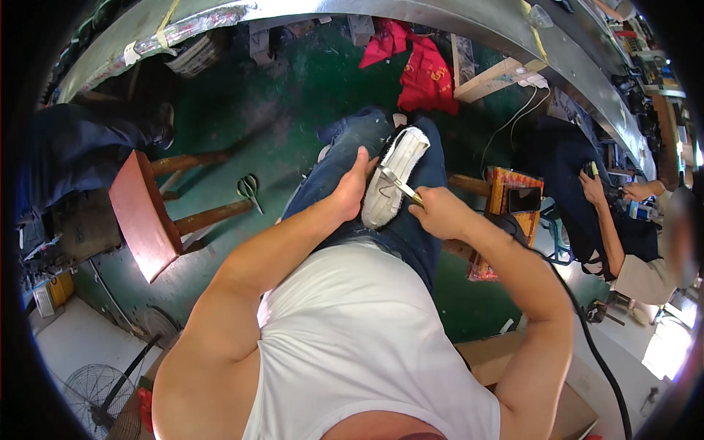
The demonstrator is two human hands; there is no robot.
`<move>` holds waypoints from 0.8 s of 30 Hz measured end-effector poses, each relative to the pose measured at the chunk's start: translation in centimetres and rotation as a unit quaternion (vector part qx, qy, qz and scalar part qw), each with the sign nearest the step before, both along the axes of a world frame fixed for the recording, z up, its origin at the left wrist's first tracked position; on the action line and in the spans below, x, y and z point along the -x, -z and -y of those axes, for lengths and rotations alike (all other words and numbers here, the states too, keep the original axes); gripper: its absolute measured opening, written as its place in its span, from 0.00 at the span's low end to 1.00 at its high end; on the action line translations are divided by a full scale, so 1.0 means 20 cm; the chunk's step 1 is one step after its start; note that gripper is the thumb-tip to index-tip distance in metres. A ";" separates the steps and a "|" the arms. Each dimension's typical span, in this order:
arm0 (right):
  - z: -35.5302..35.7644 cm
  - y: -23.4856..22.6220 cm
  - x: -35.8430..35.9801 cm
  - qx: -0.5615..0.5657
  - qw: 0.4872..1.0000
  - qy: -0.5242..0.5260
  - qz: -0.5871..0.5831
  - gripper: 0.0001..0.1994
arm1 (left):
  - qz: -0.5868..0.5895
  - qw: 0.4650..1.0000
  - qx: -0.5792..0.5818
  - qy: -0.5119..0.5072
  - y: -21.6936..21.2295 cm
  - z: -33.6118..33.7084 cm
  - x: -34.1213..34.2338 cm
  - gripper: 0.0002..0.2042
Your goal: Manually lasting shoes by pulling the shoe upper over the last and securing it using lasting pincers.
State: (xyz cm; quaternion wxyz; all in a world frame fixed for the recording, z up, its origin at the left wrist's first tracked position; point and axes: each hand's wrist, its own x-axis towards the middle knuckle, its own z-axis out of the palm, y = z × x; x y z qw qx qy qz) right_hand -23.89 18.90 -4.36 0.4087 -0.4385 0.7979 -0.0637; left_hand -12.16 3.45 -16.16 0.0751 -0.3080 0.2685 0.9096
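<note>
A shoe (393, 180) lies bottom up across my thighs, its whitish underside showing a rough, frayed edge. My left hand (356, 187) grips its left side, thumb raised and the other fingers mostly hidden behind it. In my right hand (445, 212) is the handle of a hammer (400, 183). Its metal head rests on or just over the middle of the shoe's underside; I cannot tell whether they touch.
Scissors (250, 191) lie on the green floor beside a wooden stool (145, 214). A metal-edged bench (411, 23) spans the far side, with red cloth (427, 75) below. At right, a phone (524, 199) lies on a patterned seat, near a seated co-worker (649, 277).
</note>
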 end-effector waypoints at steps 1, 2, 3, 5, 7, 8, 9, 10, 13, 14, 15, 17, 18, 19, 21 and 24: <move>-0.02 0.04 -0.02 -0.002 1.000 -0.003 0.000 0.14 | 0.000 1.000 -0.002 -0.003 -0.01 -0.01 0.04 0.39; -0.04 0.07 -0.06 0.021 0.999 0.047 0.003 0.14 | 0.073 0.994 0.078 0.005 -0.03 -0.03 0.06 0.38; -0.07 0.10 -0.11 0.043 0.994 0.100 0.005 0.14 | 0.145 0.977 0.156 0.016 -0.04 -0.05 0.09 0.37; -0.10 0.19 -0.23 0.104 0.977 0.185 -0.022 0.15 | 0.185 0.946 0.265 0.016 -0.02 -0.07 0.12 0.34; -0.10 0.25 -0.37 0.159 0.952 0.252 -0.077 0.15 | 0.150 0.860 0.486 0.042 0.02 -0.08 0.12 0.32; -0.11 0.26 -0.38 0.153 0.950 0.258 -0.083 0.14 | 0.134 0.851 0.508 0.023 0.04 -0.08 0.12 0.29; -0.11 0.21 -0.33 0.152 0.952 0.254 -0.083 0.14 | 0.135 0.852 0.506 0.019 0.03 -0.09 0.12 0.29; -0.11 0.12 -0.24 0.072 0.969 0.235 0.007 0.16 | 0.134 0.837 0.529 0.030 0.02 -0.09 0.11 0.29; -0.16 0.03 -0.11 -0.028 0.988 0.136 0.064 0.20 | 0.141 0.819 0.553 0.068 0.04 -0.10 0.10 0.28; -0.20 0.07 -0.12 0.032 0.994 0.103 -0.034 0.19 | 0.124 0.814 0.564 0.063 0.05 -0.10 0.10 0.27; -0.21 0.08 -0.13 0.091 0.985 0.068 -0.132 0.17 | 0.106 0.809 0.575 0.059 0.04 -0.10 0.10 0.27; -0.19 0.10 -0.11 0.119 0.980 0.063 -0.148 0.17 | 0.115 0.807 0.576 0.069 0.01 -0.11 0.10 0.26; -0.17 0.12 -0.11 0.118 0.974 0.084 -0.175 0.18 | 0.123 0.804 0.576 0.081 0.00 -0.11 0.11 0.26; -0.16 0.15 -0.11 0.118 0.967 0.105 -0.202 0.18 | 0.124 0.803 0.577 0.078 0.00 -0.11 0.10 0.26; -0.20 0.19 -0.12 0.111 0.969 0.134 -0.176 0.17 | 0.083 0.793 0.599 0.068 -0.01 -0.11 0.09 0.25; -0.26 0.22 -0.03 0.096 0.979 0.149 -0.098 0.14 | 0.060 0.766 0.631 0.102 -0.02 -0.11 0.06 0.25</move>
